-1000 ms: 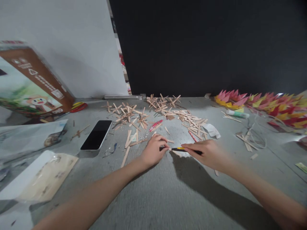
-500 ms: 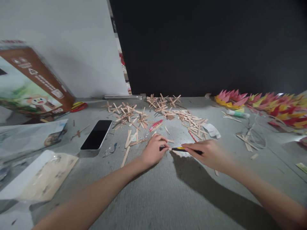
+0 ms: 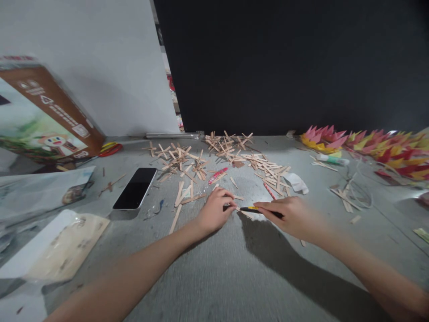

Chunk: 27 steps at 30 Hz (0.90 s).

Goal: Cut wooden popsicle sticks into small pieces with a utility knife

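Observation:
My right hand point(image 3: 291, 213) is closed around a slim black-and-yellow utility knife point(image 3: 250, 209), its tip pointing left. At that tip, my left hand point(image 3: 217, 209) pinches a small popsicle stick point(image 3: 238, 209), mostly covered by the fingers. Something dark shows between the left fingers, too hidden to name. Just under the knife lies another pale popsicle stick point(image 3: 247, 215) on the grey table. Beyond my hands spread a heap of glued stick crosses point(image 3: 177, 156) and a pile of loose popsicle sticks point(image 3: 268, 167).
A phone point(image 3: 136, 188) lies left of the heap, with a plastic-wrapped packet point(image 3: 69, 248) nearer me. A brown printed box point(image 3: 50, 116) stands at the far left. To the right are pink and yellow paper petals point(image 3: 325, 136), a glue stick point(image 3: 332, 159) and crumpled tissue point(image 3: 296, 183).
Almost nothing differs. Both hands keep the same place and grip, with only a very slight shift of my right hand on the knife.

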{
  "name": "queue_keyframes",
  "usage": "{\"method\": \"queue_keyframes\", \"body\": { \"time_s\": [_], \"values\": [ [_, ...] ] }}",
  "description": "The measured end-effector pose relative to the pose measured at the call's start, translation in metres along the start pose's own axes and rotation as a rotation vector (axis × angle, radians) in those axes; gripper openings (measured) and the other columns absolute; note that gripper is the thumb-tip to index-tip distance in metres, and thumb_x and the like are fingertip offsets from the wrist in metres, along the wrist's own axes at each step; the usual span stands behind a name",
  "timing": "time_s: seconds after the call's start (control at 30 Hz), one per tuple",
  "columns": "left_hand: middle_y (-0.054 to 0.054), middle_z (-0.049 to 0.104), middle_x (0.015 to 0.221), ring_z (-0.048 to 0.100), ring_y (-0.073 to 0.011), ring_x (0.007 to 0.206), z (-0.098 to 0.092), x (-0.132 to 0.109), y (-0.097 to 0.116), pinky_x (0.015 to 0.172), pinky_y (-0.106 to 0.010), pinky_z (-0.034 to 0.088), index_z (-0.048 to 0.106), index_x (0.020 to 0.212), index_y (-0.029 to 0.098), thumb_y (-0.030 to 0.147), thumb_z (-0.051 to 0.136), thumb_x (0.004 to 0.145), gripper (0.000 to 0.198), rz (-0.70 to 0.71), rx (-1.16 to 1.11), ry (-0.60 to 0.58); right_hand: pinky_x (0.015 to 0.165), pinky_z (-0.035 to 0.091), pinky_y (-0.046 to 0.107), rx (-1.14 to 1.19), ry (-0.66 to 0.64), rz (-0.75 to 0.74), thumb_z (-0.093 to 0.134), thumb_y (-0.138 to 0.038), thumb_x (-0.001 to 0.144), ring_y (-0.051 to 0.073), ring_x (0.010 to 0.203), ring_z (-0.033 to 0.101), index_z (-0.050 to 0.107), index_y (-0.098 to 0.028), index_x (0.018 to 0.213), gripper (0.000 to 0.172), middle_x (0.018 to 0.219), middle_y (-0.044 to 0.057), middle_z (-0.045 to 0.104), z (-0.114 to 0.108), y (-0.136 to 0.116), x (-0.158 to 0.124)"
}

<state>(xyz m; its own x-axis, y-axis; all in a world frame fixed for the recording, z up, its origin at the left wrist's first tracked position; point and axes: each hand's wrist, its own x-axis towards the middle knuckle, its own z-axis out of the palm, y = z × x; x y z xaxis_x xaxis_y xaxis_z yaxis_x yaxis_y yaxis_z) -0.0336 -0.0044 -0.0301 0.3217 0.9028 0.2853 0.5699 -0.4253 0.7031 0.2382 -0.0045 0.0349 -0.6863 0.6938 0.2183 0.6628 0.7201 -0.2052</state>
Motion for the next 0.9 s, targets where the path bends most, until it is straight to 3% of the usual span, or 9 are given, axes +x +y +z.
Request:
{"method": "queue_keyframes", "body": {
  "time_s": [0.17,0.33,0.5,0.57,0.73,0.9],
  "values": [
    [-0.005,0.074,0.109,0.062,-0.0254,0.114,0.001,0.001,0.000,0.106,-0.043,0.049,0.080,0.084,0.025,0.017,0.077,0.091,0.011,-0.007,-0.003,0.009,0.056,0.035,0.029,-0.068,-0.025,0.006,0.053,-0.034,0.107,0.016,0.055,0.066,0.083,-0.032,0.118,0.032,0.073,0.003,0.080,-0.006,-0.007,0.004],
    [-0.005,0.075,0.104,0.065,-0.0249,0.110,-0.001,0.002,0.002,0.106,-0.044,0.049,0.074,0.081,0.022,0.016,0.071,0.092,0.013,-0.014,-0.021,0.024,0.056,0.029,0.029,-0.124,-0.132,-0.030,0.053,-0.030,0.105,0.015,0.051,0.059,0.084,-0.031,0.108,0.031,0.065,0.001,0.075,-0.019,-0.015,0.024],
    [-0.006,0.075,0.102,0.070,-0.0206,0.101,-0.001,0.004,-0.001,0.098,-0.039,0.051,0.062,0.117,0.021,0.012,0.045,0.101,0.025,-0.188,-0.188,0.193,0.055,0.021,0.032,-0.208,-0.233,-0.101,0.053,-0.026,0.104,0.014,0.049,0.055,0.080,-0.027,0.085,0.033,0.058,0.000,0.068,-0.031,-0.021,0.043],
    [-0.006,0.075,0.103,0.071,-0.0197,0.101,-0.001,0.005,-0.003,0.098,-0.038,0.050,0.055,0.124,0.020,0.011,0.043,0.101,0.028,-0.251,-0.254,0.240,0.056,0.021,0.032,-0.227,-0.238,-0.115,0.053,-0.024,0.103,0.014,0.048,0.053,0.078,-0.025,0.080,0.034,0.058,0.001,0.067,-0.034,-0.024,0.048],
    [-0.009,0.073,0.112,0.069,-0.0221,0.112,0.001,0.005,-0.003,0.103,-0.040,0.048,0.055,0.117,0.019,0.010,0.044,0.099,0.023,-0.278,-0.287,0.249,0.057,0.022,0.032,-0.258,-0.308,-0.138,0.051,-0.025,0.105,0.014,0.051,0.053,0.075,-0.021,0.073,0.040,0.059,0.003,0.066,-0.038,-0.031,0.058],
    [-0.009,0.073,0.109,0.069,-0.0224,0.110,0.002,0.004,-0.004,0.105,-0.041,0.047,0.056,0.114,0.019,0.012,0.045,0.098,0.020,-0.255,-0.297,0.274,0.060,0.027,0.029,-0.317,-0.383,-0.132,0.053,-0.027,0.107,0.018,0.065,0.062,0.077,-0.018,0.083,0.035,0.069,0.006,0.070,-0.041,-0.037,0.067]
  ]
}}
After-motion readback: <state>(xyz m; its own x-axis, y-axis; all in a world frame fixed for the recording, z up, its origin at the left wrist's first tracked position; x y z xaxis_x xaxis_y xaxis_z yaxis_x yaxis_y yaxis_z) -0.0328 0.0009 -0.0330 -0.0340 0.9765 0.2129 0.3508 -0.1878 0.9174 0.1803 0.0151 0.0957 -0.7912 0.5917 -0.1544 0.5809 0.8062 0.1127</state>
